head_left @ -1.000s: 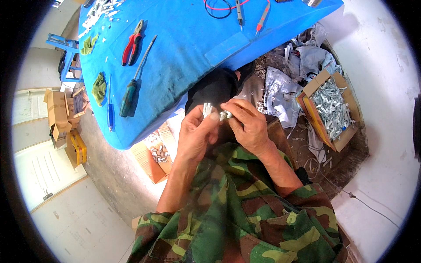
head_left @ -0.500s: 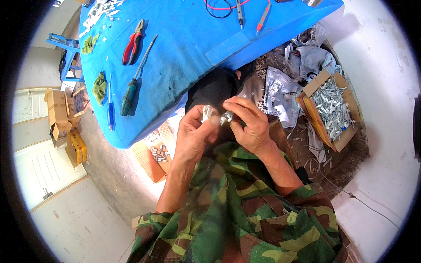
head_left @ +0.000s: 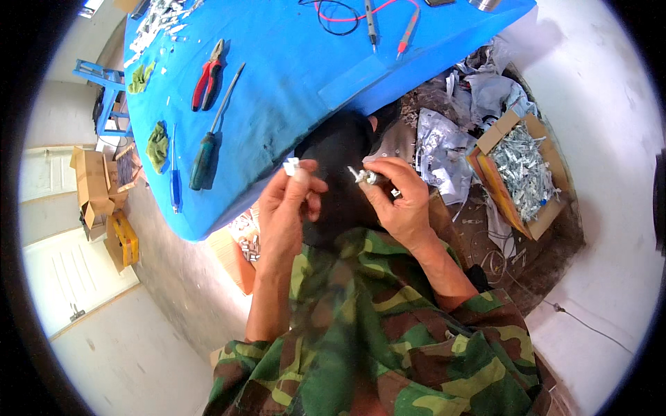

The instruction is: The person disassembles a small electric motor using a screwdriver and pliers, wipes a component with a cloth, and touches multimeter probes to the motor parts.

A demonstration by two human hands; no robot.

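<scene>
Between thumb and fingertips my left hand [head_left: 284, 204] pinches a small white plastic piece [head_left: 291, 166]. My right hand [head_left: 402, 201] is closed on a small metal piece [head_left: 363, 176], silvery with a thin tip poking out toward the left. A bit of something white also shows between the lower fingers of that hand; its kind cannot be made out. Both hands are raised above my lap, apart from each other, just off the near edge of the blue-covered table [head_left: 277, 76].
On the table lie red-handled pliers [head_left: 207, 76], a green-handled screwdriver [head_left: 208, 149], a blue screwdriver [head_left: 175, 180], green cloths [head_left: 157, 147] and two test probes [head_left: 371, 28]. A cardboard box [head_left: 510, 132] of metal pieces stands at right. Another box [head_left: 232, 260] sits below the table.
My hands have drawn apart. The left, with the white piece, has moved left and slightly up; the right still grips the metal piece. The view has shifted slightly.
</scene>
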